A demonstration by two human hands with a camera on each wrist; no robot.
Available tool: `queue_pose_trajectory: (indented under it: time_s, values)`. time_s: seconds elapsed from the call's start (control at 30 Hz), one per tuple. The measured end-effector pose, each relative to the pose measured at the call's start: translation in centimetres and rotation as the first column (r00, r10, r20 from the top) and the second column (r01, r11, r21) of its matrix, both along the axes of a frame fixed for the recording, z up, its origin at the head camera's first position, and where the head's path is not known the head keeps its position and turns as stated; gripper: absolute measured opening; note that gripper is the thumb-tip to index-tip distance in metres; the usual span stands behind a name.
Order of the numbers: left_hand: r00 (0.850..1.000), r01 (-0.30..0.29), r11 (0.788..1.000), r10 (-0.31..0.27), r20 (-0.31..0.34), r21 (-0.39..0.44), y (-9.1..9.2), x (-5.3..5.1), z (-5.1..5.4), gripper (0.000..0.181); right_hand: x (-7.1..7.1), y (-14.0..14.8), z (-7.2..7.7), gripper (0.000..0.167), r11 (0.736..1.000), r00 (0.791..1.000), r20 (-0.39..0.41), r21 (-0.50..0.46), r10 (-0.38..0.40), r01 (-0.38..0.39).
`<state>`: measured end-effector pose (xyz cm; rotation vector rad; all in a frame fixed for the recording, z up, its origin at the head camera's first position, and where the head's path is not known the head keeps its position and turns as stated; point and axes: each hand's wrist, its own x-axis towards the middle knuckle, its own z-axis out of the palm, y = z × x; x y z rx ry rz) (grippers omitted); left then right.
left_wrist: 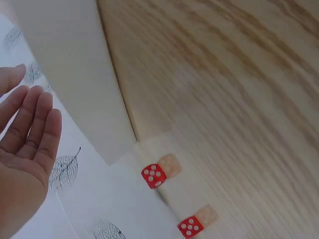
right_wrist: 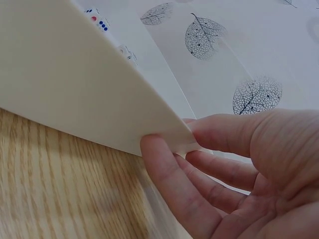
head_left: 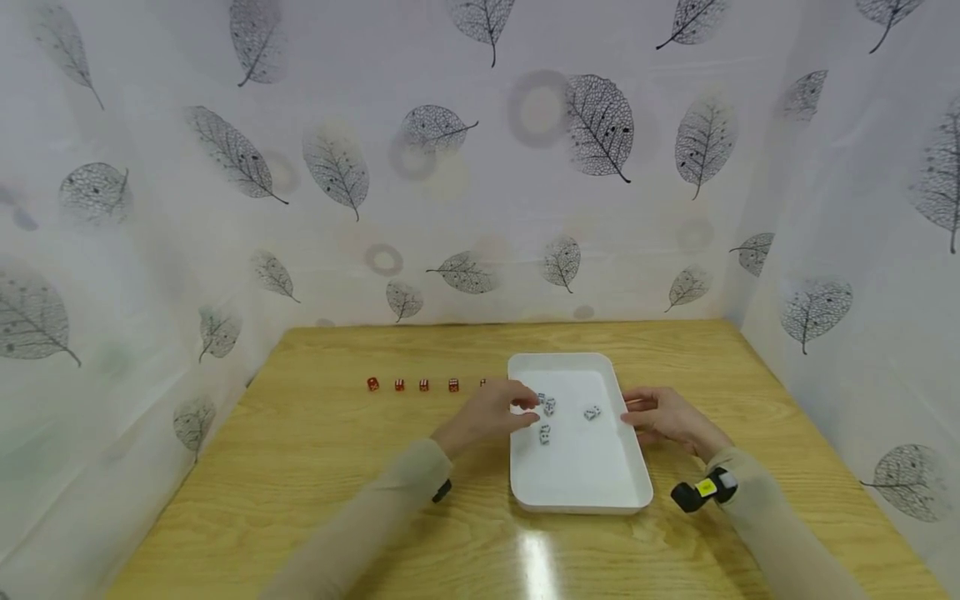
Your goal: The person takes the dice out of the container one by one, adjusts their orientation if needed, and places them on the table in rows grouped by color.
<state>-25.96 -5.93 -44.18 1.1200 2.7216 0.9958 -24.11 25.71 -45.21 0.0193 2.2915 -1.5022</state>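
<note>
R grip (head_left: 671, 417) pinches tray (head_left: 581, 475); L grip (head_left: 491, 410) nr white dice (head_left: 550, 407)

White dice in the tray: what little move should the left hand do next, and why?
Maybe the left hand should pinch a white die, because it looks empty and is right beside some of the dice, while the right hand grips the tray.
</note>
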Motion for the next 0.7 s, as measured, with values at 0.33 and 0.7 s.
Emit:
queue_pose_trajectory:
  time_s: [0.33, 0.7]
  values:
    - [0.985, 0.075, 0.939, -0.123, -0.122, -0.335, 1.6, -0.2, -1.4, 0.014, -0.2, 0.1, -0.2, 0.059, 1.000, 1.000, -0.003, -0.006, 0.009, -0.009]
    - [0.996, 0.065, 0.900, -0.085, -0.027, -0.431, 2.8, -0.3, -1.7, 0.019, -0.2, 0.1, -0.2, 0.059, 1.000, 1.000, 0.009, 0.005, 0.003, -0.003]
